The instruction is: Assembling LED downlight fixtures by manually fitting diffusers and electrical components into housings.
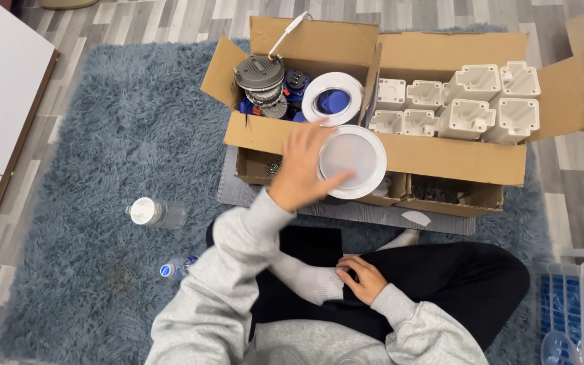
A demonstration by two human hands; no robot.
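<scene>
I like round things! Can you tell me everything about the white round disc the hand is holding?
The white disc is a flat, round light cover with a smooth white rim and a frosted, paler middle. It looks like plastic. It faces up, tilted slightly, above the front edge of the cardboard box. The left hand grips its left side, one finger lying across it.

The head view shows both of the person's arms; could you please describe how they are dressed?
Both arms wear loose, light grey sweatshirt sleeves with ribbed cuffs at the wrists. The left hand and right hand are bare, with no gloves, rings, watch or markings visible.
</scene>
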